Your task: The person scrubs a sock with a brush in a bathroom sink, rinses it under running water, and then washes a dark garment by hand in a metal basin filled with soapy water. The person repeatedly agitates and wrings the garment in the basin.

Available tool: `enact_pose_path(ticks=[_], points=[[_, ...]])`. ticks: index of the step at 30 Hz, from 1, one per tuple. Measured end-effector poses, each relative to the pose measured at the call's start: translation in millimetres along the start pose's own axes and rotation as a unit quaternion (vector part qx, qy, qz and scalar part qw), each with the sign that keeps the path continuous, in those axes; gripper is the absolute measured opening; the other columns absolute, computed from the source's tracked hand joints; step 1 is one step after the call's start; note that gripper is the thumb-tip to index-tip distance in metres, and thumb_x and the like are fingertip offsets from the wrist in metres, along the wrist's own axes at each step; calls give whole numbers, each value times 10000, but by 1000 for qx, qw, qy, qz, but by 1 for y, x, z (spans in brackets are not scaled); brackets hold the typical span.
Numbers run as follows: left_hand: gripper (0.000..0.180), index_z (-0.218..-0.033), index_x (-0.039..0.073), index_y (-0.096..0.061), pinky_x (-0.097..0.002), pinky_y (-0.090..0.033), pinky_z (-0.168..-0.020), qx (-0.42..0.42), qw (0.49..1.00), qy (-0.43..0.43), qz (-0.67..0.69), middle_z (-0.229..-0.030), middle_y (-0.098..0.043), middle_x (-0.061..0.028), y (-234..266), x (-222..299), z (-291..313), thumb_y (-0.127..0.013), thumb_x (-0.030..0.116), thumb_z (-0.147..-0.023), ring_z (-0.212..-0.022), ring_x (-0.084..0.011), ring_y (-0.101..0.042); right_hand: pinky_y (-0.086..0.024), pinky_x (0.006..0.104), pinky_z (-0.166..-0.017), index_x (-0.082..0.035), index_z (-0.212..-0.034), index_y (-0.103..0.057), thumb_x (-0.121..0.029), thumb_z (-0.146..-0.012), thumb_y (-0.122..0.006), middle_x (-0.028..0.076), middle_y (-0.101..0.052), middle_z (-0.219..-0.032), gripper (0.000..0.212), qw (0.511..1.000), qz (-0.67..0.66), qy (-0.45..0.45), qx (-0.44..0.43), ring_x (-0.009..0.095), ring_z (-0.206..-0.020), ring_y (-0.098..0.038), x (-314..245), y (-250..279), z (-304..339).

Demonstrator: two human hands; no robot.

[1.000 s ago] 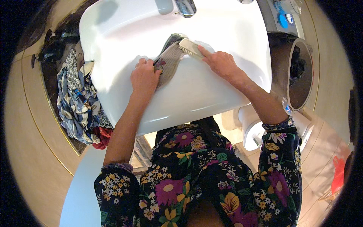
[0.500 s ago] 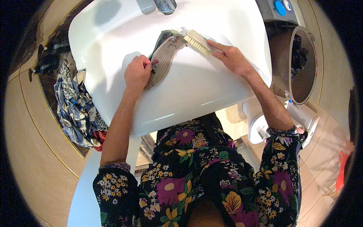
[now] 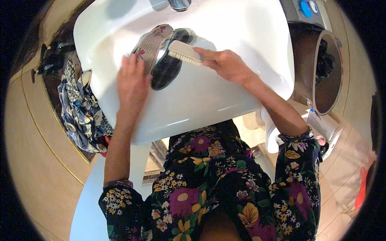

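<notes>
In the white washbasin a cloth shoe [image 3: 149,50] lies on its side, its greyish striped upper marked with small red flowers. Its dark sole [image 3: 167,71] faces to the right. My left hand [image 3: 133,78] is at the upper's near left edge, fingers stretched out and slightly blurred; whether they touch the cloth I cannot tell. A pale scrubbing brush [image 3: 183,50] with cream bristles is gripped by its right end in my right hand [image 3: 227,64]. The brush's left end hangs over or against the sole, bristles turned toward me.
The washbasin [image 3: 209,96] has a metal tap [image 3: 179,5] at its far edge. Crumpled patterned clothes [image 3: 82,116] lie left of it. On the right stand a brown bin [image 3: 307,68] with a black bag inside, a grey appliance with a blue knob, and a white toilet [image 3: 273,138].
The shoe has turned so that its dark sole now shows. My left hand has opened from its grip and moved left and a little nearer; the brush has shifted left and nearer.
</notes>
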State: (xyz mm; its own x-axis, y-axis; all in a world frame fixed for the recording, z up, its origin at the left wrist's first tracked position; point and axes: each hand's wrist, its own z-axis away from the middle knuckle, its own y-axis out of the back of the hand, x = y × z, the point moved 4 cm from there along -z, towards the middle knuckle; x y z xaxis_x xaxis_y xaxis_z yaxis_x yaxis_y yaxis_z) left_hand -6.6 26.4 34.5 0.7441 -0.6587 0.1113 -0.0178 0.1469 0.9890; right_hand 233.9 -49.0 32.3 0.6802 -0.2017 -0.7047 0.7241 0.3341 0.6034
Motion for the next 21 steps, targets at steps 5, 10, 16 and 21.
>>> enact_pose_path(ticks=[5, 10, 16, 21], points=[[548, -1258, 48, -442, -505, -194, -1037, -145, 989, 16, -9, -1366, -317, -218, -8, 28, 26, -496, 401, -843, -1281, -383, -264, -489, 409, -656, -162, -1270, -453, -203, -842, -556, 173, -633, -795, 442, 997, 49, 50, 35, 323, -711, -620, -33, -36, -27], [521, -1245, 50, -460, -506, -216, -1022, -166, 986, 9, 24, -1348, -340, -225, -2, 45, 37, -467, 407, -866, -1265, -387, -287, -489, 389, -553, -205, -1307, -392, -201, -845, -533, 164, -609, -736, 483, 984, 146, 90, -37, 292, -681, -623, -40, -69, -33], [483, -1210, 48, -487, -505, -263, -1001, -149, 987, 5, 56, -1300, -408, -216, -3, 44, 35, -479, 380, -860, -1226, -363, -358, -526, 385, -582, -268, -1366, -246, -114, -857, -485, 141, -594, -811, 584, 962, 268, 48, -22, 274, -684, -625, 22, -33, -39], [453, -1186, 43, -505, -506, -273, -997, -142, 989, 7, 42, -1294, -418, -213, -4, 46, 31, -479, 357, -861, -1217, -355, -374, -498, 383, -516, -248, -1375, -247, -82, -814, -504, 132, -589, -725, 640, 931, 357, -23, 73, 266, -625, -609, 59, 19, -25]])
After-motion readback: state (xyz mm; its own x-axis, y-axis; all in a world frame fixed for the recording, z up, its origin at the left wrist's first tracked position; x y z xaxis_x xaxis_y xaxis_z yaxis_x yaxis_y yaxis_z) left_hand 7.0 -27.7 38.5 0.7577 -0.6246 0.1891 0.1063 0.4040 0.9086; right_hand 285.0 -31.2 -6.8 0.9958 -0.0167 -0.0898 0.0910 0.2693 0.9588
